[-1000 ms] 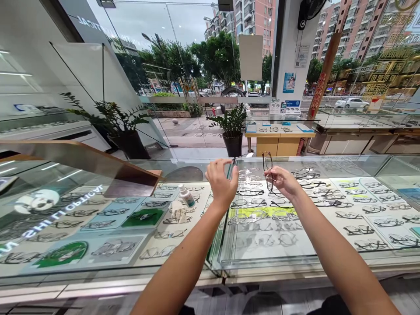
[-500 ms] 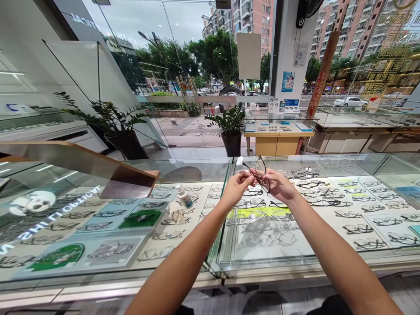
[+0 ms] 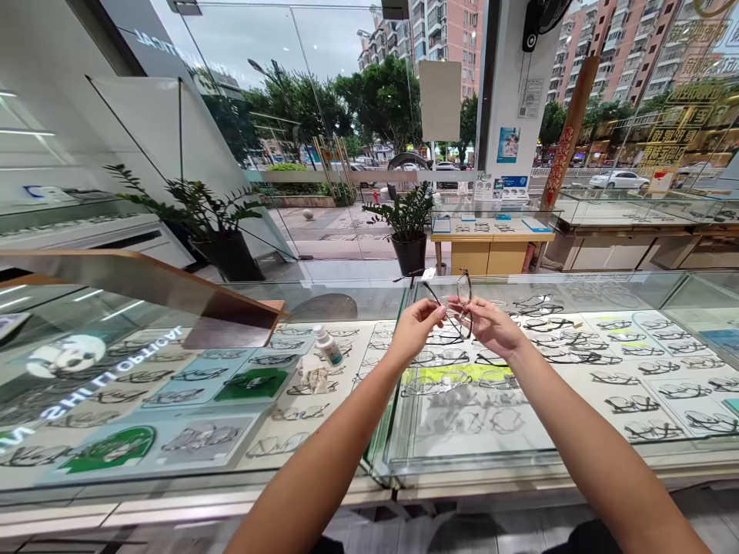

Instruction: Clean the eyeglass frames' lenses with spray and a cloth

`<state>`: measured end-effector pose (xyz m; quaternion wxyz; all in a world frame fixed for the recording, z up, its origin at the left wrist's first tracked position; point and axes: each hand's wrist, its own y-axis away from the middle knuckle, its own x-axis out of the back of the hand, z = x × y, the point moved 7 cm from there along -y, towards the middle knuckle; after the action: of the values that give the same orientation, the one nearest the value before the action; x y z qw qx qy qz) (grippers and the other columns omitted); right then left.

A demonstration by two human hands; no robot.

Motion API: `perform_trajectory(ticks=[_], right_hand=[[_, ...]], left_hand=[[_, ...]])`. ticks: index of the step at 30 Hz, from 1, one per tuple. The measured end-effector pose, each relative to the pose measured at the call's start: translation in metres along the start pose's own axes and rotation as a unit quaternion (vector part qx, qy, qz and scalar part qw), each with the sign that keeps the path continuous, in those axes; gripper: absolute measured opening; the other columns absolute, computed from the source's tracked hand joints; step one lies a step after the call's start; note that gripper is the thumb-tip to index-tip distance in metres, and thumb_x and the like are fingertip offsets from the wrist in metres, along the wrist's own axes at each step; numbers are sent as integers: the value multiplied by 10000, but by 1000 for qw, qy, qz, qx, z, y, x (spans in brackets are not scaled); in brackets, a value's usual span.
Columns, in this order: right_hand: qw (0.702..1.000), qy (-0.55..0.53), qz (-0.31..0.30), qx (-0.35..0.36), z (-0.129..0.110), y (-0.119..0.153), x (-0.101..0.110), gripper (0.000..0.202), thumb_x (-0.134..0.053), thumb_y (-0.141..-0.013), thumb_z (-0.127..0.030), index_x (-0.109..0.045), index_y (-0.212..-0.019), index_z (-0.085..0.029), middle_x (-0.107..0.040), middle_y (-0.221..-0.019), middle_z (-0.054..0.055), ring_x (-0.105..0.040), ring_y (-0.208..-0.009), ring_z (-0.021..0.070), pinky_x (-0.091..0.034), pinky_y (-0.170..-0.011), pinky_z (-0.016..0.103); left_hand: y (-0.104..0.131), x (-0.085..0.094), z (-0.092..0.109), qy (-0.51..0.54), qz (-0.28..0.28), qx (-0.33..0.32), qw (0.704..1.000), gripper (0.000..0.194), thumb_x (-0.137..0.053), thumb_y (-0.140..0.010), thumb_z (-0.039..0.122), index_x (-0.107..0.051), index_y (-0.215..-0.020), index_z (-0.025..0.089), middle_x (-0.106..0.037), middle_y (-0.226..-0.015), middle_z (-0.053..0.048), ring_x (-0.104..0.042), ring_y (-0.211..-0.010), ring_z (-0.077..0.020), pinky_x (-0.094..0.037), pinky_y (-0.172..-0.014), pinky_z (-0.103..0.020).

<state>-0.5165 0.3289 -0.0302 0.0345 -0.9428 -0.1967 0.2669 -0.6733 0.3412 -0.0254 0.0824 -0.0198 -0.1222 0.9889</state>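
two hands, one pair of glasses

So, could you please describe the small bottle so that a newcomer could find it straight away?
Start at the long glass counter full of spectacle frames. Near the middle, left of the hands holding glasses, lies the bottle. It is white with a blue-green label, beside a crumpled cloth, the only bottle among the frames.

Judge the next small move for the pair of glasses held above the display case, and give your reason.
Probably swing out the second temple. The left hand and right hand pinch the glasses above the glass counter; one temple already sticks out leftward.
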Motion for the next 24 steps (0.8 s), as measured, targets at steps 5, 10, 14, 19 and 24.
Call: perform_trajectory(ticks=[5, 10, 14, 19, 24], right_hand=[[996, -59, 48, 38, -16, 2, 15, 248, -928, -759, -322, -708, -847, -246, -789, -1184, 15, -706, -1188, 190, -531, -1144, 365], [994, -70, 63, 51, -20, 1, 24, 234, -932, -757, -337, -731, -853, -265, -791, -1157, 1, -709, -1187, 203, -547, -1136, 392], [993, -62, 73, 70, -32, 3, 36, 191, -908, -780, -361, -740, -838, -293, -791, -1095, -21, -708, -1195, 225, -530, -1162, 468], [988, -67, 95, 98, -52, 6, 51, 157, -897, -784, -366, -750, -807, -317, -792, -977, -48, -722, -1174, 220, -471, -1229, 486], [985, -85, 91, 122, -61, 9, 51, 188, -922, -738, -377, -744, -774, -329, -798, -964, -68, -726, -1176, 226, -460, -1241, 508]], left_hand=[[-4, 11, -12, 79, 55, 58, 994, 591, -900, -575, 632, -612, -837, 187, -703, -789, -34, -598, -671, -131, -407, -621, -257], [-4, 4, -12, 35, 21, 55, 998, 491, -816, -710, 596, -612, -900, 192, -678, -785, -27, -562, -647, -132, -388, -624, -272], [15, 26, 21, -134, 117, -56, 982, 330, -704, -872, 485, -650, -1036, 204, -557, -743, 12, -529, -680, -166, -411, -681, -309], [81, 97, 71, -359, 412, -236, 803, 388, -704, -864, 323, -573, -1206, 195, -570, -1300, -169, -527, -1295, -333, -393, -1128, -487], [90, 169, 22, -447, 374, 3, 813, 663, -725, -856, 368, -424, -1411, 166, -621, -1391, -217, -490, -1395, -454, -308, -1162, -647]])
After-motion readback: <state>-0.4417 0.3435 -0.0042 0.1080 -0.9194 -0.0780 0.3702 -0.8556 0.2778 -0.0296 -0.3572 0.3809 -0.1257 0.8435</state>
